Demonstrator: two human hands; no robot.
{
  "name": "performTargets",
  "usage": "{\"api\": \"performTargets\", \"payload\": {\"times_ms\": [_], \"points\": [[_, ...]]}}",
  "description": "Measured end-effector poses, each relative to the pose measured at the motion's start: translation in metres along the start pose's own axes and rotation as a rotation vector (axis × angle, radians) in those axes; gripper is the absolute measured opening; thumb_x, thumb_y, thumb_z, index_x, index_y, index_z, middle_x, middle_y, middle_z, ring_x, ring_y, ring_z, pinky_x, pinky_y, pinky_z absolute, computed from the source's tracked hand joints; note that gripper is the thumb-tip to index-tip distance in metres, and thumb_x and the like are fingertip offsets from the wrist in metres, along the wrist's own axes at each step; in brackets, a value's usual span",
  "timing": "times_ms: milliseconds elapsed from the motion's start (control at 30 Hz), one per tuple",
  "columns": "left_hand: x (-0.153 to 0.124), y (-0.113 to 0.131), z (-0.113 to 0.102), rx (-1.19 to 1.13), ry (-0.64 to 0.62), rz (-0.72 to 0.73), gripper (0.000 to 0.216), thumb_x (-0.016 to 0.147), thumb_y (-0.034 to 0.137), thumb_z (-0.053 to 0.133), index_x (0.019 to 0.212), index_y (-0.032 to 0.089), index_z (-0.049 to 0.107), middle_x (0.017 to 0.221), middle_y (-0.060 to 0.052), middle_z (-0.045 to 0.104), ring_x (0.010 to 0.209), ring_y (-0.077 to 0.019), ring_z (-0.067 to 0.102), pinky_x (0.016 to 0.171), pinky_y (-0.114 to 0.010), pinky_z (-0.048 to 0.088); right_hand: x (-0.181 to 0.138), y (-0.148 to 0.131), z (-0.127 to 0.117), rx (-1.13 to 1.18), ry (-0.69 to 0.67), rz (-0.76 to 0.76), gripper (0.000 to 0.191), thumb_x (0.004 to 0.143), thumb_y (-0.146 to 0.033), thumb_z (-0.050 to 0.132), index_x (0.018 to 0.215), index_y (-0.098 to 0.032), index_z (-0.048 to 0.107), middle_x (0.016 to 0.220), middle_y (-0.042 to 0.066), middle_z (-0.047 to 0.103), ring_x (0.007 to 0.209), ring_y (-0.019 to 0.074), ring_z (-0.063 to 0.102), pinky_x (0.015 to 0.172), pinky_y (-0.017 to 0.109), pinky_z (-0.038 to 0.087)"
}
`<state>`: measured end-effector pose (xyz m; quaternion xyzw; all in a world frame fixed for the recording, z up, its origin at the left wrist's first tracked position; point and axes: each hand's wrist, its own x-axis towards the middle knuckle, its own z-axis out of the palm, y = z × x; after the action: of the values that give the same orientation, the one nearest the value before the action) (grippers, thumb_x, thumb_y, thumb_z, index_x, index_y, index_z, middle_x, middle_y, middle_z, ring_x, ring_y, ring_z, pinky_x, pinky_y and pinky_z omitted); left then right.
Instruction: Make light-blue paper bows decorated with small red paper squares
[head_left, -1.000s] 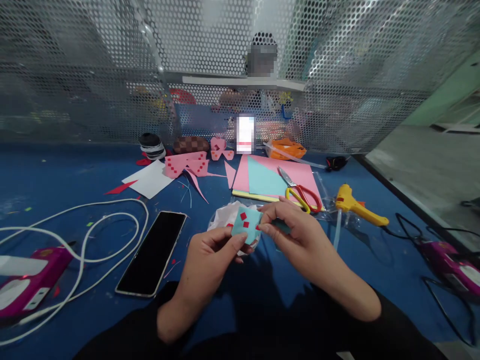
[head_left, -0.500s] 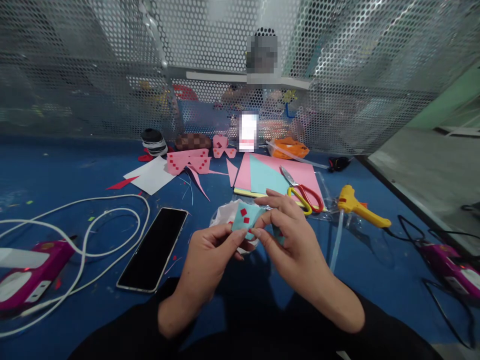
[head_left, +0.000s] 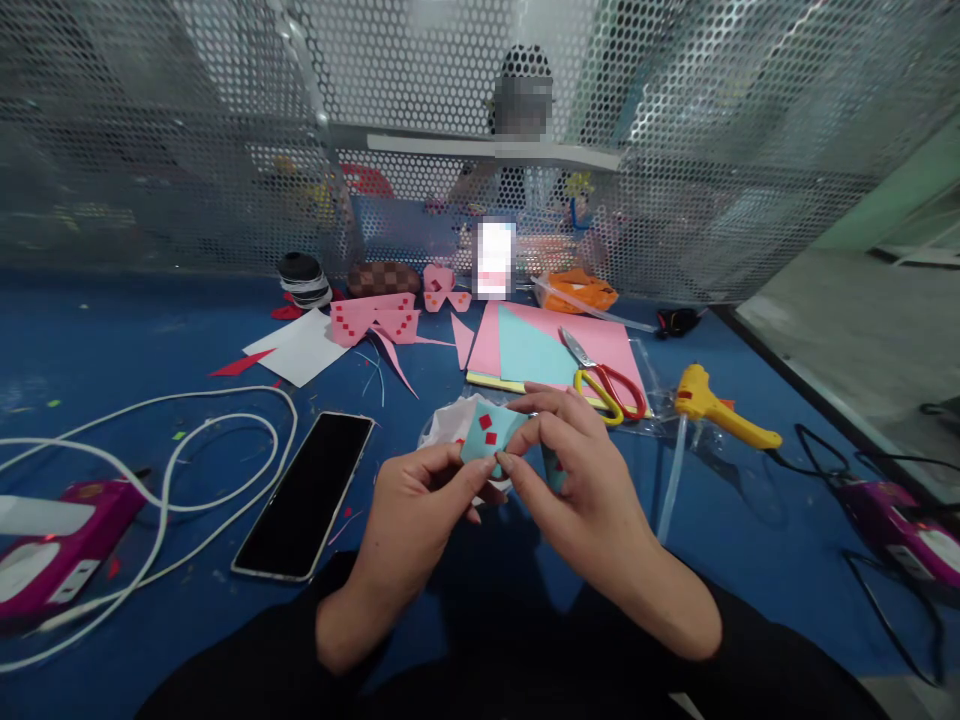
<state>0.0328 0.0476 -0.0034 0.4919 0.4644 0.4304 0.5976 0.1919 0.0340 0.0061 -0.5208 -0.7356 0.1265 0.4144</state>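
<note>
Both my hands pinch a small light-blue paper piece (head_left: 487, 432) dotted with red squares, held just above the blue table (head_left: 112, 330). My left hand (head_left: 420, 510) grips its lower left edge with thumb and fingers closed. My right hand (head_left: 577, 480) pinches its right side, fingertips meeting my left thumb. Crumpled white paper (head_left: 450, 425) lies directly behind the piece.
A black phone (head_left: 307, 495) lies to the left, beside white cables (head_left: 172, 470) and a pink device (head_left: 52, 550). Scissors (head_left: 604, 380) rest on pink and blue sheets (head_left: 525, 350). A yellow glue gun (head_left: 712, 405) lies right. A pink paper bow (head_left: 375, 322) sits further back. A person sits behind the mesh screen (head_left: 675, 150).
My right hand slid left along the paper piece until its fingertips met my left thumb. My view shifted slightly.
</note>
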Motion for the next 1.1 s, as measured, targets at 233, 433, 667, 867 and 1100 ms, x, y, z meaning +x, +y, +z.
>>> {"api": "performTargets", "payload": {"times_ms": [233,433,667,867,1100], "points": [[0.001,-0.001,-0.001,-0.009,0.020,-0.002,0.015,0.078,0.029,0.073,0.070,0.017,0.076,0.062,-0.003,0.073,0.057,-0.0121,0.064,0.048,-0.017,0.048,0.005,0.005,-0.009,0.031,0.019,0.023,0.012,0.091,-0.021,0.057,0.103,-0.024,0.055,0.099,0.003,0.069,0.099,0.0206,0.067,0.110,0.057,0.033],[0.000,-0.002,0.000,-0.054,0.002,-0.022,0.010,0.078,0.025,0.075,0.072,0.017,0.078,0.066,-0.003,0.075,0.058,-0.0116,0.067,0.047,-0.015,0.048,0.008,0.009,-0.014,-0.006,-0.009,0.014,0.012,0.090,-0.016,0.053,0.099,-0.024,0.057,0.090,0.002,0.070,0.083,0.0187,0.067,0.098,0.053,0.045],[0.000,-0.002,-0.002,-0.094,-0.041,-0.022,0.015,0.082,0.030,0.073,0.080,0.017,0.080,0.073,-0.005,0.077,0.060,-0.0117,0.068,0.049,-0.016,0.049,0.008,0.008,-0.015,0.009,-0.006,0.035,0.013,0.089,-0.015,0.052,0.098,-0.023,0.056,0.086,0.000,0.068,0.082,0.0179,0.066,0.101,0.055,0.043],[0.000,-0.003,0.000,-0.085,-0.043,-0.082,0.014,0.076,0.030,0.078,0.077,0.016,0.078,0.071,-0.004,0.075,0.061,-0.0138,0.069,0.047,-0.018,0.048,0.007,0.007,-0.013,-0.008,-0.009,0.009,0.013,0.089,-0.013,0.054,0.098,-0.022,0.056,0.086,-0.003,0.069,0.081,0.0139,0.067,0.113,0.053,0.030],[0.000,-0.005,0.001,-0.051,-0.007,-0.093,0.014,0.075,0.030,0.079,0.074,0.016,0.076,0.067,-0.004,0.074,0.059,-0.0141,0.068,0.048,-0.018,0.047,0.006,0.006,-0.012,0.012,-0.042,0.007,0.013,0.089,-0.014,0.055,0.099,-0.023,0.056,0.084,-0.005,0.068,0.082,0.0125,0.068,0.117,0.049,0.025]]}}
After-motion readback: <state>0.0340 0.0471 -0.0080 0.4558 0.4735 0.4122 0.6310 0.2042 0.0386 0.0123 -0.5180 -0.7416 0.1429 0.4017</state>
